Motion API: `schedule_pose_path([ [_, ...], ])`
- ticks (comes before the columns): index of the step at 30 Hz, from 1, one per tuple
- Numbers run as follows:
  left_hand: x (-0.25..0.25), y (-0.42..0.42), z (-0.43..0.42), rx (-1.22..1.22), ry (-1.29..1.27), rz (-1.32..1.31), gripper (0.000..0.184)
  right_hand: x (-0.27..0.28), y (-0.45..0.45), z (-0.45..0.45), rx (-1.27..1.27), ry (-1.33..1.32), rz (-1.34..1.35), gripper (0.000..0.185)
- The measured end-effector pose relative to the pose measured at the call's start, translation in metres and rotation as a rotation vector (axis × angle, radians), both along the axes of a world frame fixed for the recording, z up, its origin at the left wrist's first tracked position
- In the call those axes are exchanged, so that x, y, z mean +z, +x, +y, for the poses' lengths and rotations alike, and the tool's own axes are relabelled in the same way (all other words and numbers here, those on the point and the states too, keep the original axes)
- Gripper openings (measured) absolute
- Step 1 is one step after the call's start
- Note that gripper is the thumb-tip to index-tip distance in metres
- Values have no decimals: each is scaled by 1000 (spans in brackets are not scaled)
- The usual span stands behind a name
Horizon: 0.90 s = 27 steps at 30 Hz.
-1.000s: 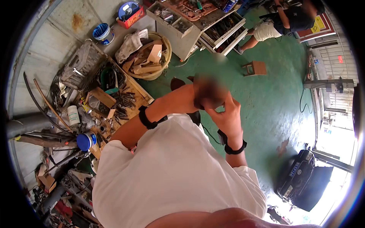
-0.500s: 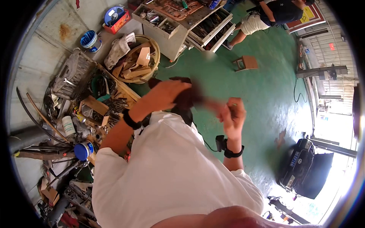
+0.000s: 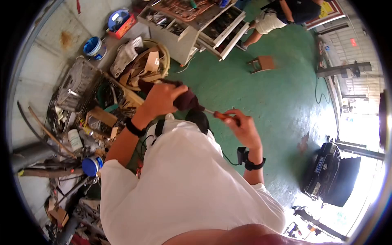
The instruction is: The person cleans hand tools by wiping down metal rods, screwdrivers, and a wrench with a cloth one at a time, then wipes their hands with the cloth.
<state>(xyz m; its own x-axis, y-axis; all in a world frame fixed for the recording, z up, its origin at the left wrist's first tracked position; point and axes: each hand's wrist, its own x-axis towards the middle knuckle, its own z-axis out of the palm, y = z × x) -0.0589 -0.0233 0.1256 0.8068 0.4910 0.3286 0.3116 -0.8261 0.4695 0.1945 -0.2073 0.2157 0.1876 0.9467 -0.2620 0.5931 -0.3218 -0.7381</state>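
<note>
My left hand (image 3: 160, 101) is closed around a dark maroon cloth (image 3: 188, 101), which bunches out past the fingers on both sides. To its right, my right hand (image 3: 244, 128) grips the orange-red handle of a screwdriver (image 3: 221, 116). The screwdriver's thin metal shaft points left, and its far end disappears at the cloth. Whether the cloth wraps the tip or only lies against it, I cannot tell. Both hands are held out in front of my white shirt, above the green floor.
On the left are a basket of cardboard scraps (image 3: 166, 61), a grey crate (image 3: 77, 87) and a blue-lidded tub (image 3: 92, 165) among scattered parts. Ahead stands a tool cabinet (image 3: 175, 44) with drawers pulled out. Beyond it are a person (image 3: 271, 22) and a small stool (image 3: 266, 63). A black car (image 3: 322, 171) is at right.
The cloth, blurred before, has shifted slightly left and down with my left hand. My right hand has moved a little left and down, and the screwdriver now shows clearly.
</note>
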Motion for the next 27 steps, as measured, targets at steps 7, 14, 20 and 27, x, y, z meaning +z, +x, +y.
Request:
schedule_pose_path([
  [7, 0, 31, -19, -131, 31, 14, 55, -18, -16, 7, 146, -122, -377, 34],
  [14, 1, 15, 2, -14, 22, 39, 63, -6, 22, 9, 128, 45, -293, 37],
  [20, 2, 2, 24, 148, -1, 171, 72, 5, 89, 9, 193, -5, -252, 33],
  [27, 7, -16, 51, 665, -111, -110, 55, 18, 199, 2, 58, -175, -387, 32],
])
